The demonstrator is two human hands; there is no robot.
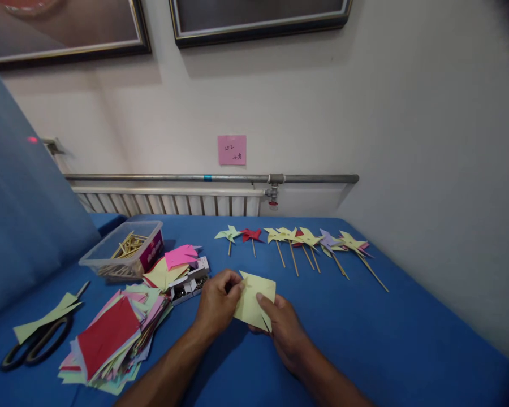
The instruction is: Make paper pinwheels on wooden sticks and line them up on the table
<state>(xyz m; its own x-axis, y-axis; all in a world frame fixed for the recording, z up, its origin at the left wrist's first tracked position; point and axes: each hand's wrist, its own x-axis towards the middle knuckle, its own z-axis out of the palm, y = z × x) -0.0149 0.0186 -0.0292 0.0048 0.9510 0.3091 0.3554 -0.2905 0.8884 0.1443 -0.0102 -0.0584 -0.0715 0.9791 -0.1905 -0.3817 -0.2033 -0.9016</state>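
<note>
A pale yellow paper square, partly folded, is held just above the blue table near its middle. My left hand pinches its left corner. My right hand grips its lower right part, thumb pressed on top. Beyond the hands lies a row of finished paper pinwheels on wooden sticks, in yellow, red, green and purple.
A stack of coloured paper squares lies at the left, with black scissors and a yellow paper strip beside it. A clear plastic tub of wooden sticks and a small box of pins stand behind. A radiator runs along the wall.
</note>
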